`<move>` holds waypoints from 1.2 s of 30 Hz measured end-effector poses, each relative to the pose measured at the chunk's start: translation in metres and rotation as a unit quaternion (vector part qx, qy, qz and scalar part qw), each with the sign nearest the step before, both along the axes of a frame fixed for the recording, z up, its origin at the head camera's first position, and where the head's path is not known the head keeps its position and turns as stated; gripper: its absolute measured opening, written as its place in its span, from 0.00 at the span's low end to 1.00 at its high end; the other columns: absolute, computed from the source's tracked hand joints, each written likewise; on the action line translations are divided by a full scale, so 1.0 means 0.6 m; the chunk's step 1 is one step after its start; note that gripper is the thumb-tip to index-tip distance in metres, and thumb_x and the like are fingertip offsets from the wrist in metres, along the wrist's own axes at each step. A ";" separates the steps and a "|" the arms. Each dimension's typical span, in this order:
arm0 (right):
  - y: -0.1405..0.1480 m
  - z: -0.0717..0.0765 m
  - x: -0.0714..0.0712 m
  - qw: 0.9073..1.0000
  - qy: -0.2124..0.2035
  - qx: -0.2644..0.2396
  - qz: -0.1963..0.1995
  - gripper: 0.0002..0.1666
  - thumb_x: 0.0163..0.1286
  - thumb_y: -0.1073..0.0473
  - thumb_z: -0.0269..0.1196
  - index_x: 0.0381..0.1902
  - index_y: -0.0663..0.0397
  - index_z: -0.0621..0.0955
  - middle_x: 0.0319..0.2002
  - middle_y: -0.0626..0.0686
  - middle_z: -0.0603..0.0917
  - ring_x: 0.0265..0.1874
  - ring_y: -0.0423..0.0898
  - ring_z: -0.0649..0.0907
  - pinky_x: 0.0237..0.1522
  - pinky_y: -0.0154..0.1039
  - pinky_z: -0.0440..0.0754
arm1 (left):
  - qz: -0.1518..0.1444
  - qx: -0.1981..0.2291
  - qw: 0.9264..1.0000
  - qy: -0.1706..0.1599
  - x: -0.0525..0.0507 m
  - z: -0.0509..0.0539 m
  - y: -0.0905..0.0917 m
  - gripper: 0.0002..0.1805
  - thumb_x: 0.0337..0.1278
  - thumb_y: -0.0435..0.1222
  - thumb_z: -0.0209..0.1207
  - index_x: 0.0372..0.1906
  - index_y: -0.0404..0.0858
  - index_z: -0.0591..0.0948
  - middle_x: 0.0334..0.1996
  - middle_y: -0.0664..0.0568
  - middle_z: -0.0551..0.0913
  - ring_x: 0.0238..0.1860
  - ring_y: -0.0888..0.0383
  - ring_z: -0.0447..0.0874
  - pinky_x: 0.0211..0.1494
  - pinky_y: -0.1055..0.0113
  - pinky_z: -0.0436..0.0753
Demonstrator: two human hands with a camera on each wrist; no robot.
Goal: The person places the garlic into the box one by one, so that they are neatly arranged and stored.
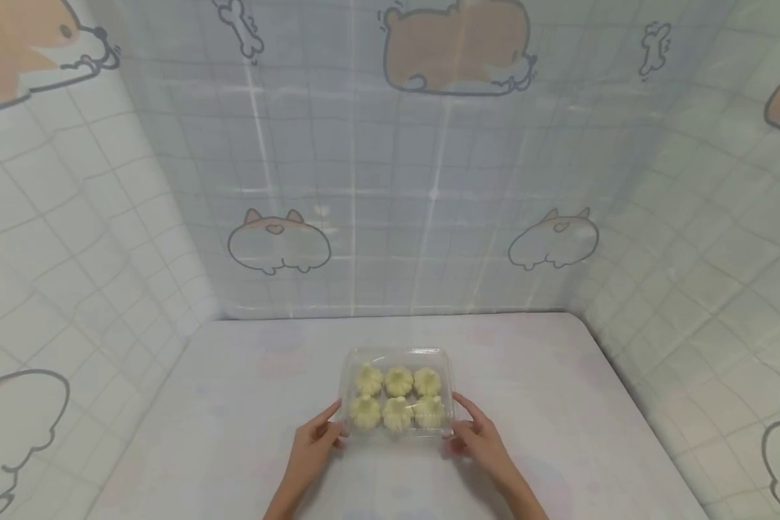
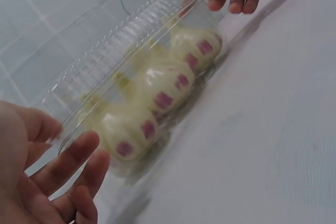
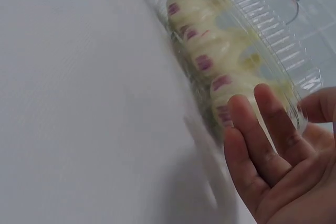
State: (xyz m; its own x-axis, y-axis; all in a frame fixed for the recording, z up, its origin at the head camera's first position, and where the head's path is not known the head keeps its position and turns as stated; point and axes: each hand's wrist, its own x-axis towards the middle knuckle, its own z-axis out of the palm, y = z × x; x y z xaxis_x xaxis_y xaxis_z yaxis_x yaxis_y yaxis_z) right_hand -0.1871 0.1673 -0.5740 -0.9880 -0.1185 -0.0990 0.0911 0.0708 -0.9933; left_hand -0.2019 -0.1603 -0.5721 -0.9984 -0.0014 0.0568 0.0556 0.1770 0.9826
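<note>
A clear plastic clamshell box (image 1: pixel 398 355) stands in the middle of the table's near part, its lid down. Two rows of pale yellow pieces shaped like garlic bulbs (image 1: pixel 399 413) show through it, and the wrist views reveal purple patches on their sides. My left hand (image 1: pixel 313 442) holds the box's left side by the rim, thumb and forefinger at the corner. On the opposite side my right hand (image 1: pixel 484 439) grips the rim in the same manner. The other fingers of my right hand (image 3: pixel 286 156) extend loosely beside the box. Whether the box's base touches the table cannot be told.
A white table cover (image 1: pixel 247 404) with faint pastel spots spreads around the box. Behind it rises a back curtain (image 1: pixel 396 180) with a grid and cartoon dogs. Similar side panels, a left panel (image 1: pixel 91 238) and a right panel (image 1: pixel 702 274), border the table.
</note>
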 end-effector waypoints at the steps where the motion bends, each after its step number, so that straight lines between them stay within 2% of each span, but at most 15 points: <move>1: -0.002 0.000 -0.002 1.000 0.001 -0.003 -0.003 0.34 0.74 0.63 0.54 0.75 0.53 0.58 0.35 0.66 0.85 0.31 0.57 0.86 0.35 0.44 0.84 | 0.005 0.000 1.000 -0.003 -0.002 0.000 0.002 0.23 0.64 0.27 0.57 0.64 0.31 0.74 0.27 0.44 0.85 0.25 0.46 0.84 0.32 0.64 0.82; 8: -0.019 -0.003 -0.015 0.999 -0.012 -0.033 0.013 0.36 0.75 0.64 0.48 0.77 0.51 0.52 0.34 0.68 0.84 0.31 0.58 0.86 0.34 0.47 0.84 | 0.044 0.006 0.999 -0.010 -0.014 -0.001 0.011 0.22 0.64 0.26 0.55 0.64 0.32 0.74 0.26 0.43 0.85 0.24 0.49 0.84 0.30 0.68 0.80; 15: -0.025 -0.002 -0.016 0.997 -0.025 -0.069 -0.003 0.35 0.75 0.66 0.46 0.77 0.50 0.51 0.30 0.70 0.83 0.30 0.60 0.86 0.37 0.49 0.84 | 0.056 0.013 0.998 -0.029 -0.015 -0.001 0.018 0.23 0.64 0.25 0.54 0.64 0.32 0.73 0.28 0.43 0.85 0.23 0.52 0.83 0.26 0.72 0.75; 24: -0.029 -0.011 -0.014 0.995 -0.031 -0.096 -0.014 0.37 0.73 0.67 0.47 0.77 0.50 0.52 0.22 0.56 0.82 0.30 0.60 0.86 0.39 0.49 0.84 | 0.055 0.057 0.996 -0.043 -0.017 -0.008 0.015 0.24 0.64 0.24 0.53 0.65 0.30 0.71 0.27 0.40 0.85 0.26 0.53 0.83 0.31 0.72 0.78; 31: -0.039 -0.019 -0.014 0.992 -0.030 -0.121 -0.021 0.38 0.71 0.69 0.46 0.77 0.53 0.52 0.20 0.51 0.78 0.29 0.59 0.86 0.39 0.49 0.84 | 0.075 0.049 0.995 -0.036 -0.012 -0.008 0.017 0.23 0.63 0.23 0.54 0.64 0.31 0.73 0.26 0.41 0.84 0.24 0.56 0.82 0.32 0.73 0.79; 36: -0.043 -0.019 -0.015 0.990 -0.038 -0.131 -0.030 0.38 0.70 0.70 0.45 0.77 0.52 0.52 0.21 0.52 0.77 0.28 0.56 0.86 0.38 0.49 0.84 | 0.076 0.047 0.995 -0.037 -0.011 -0.007 0.017 0.23 0.63 0.24 0.55 0.64 0.31 0.74 0.27 0.41 0.85 0.25 0.56 0.82 0.33 0.72 0.79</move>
State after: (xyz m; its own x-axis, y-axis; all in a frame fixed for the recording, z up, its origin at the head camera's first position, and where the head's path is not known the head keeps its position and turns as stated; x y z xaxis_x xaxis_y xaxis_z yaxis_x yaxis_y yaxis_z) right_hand -0.1961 0.1412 -0.5852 -0.9851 -0.0904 -0.1463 0.1617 -0.1970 -0.9670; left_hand -0.2086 -0.1499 -0.5765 -0.9877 -0.1543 -0.0248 -0.0383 0.0853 0.9956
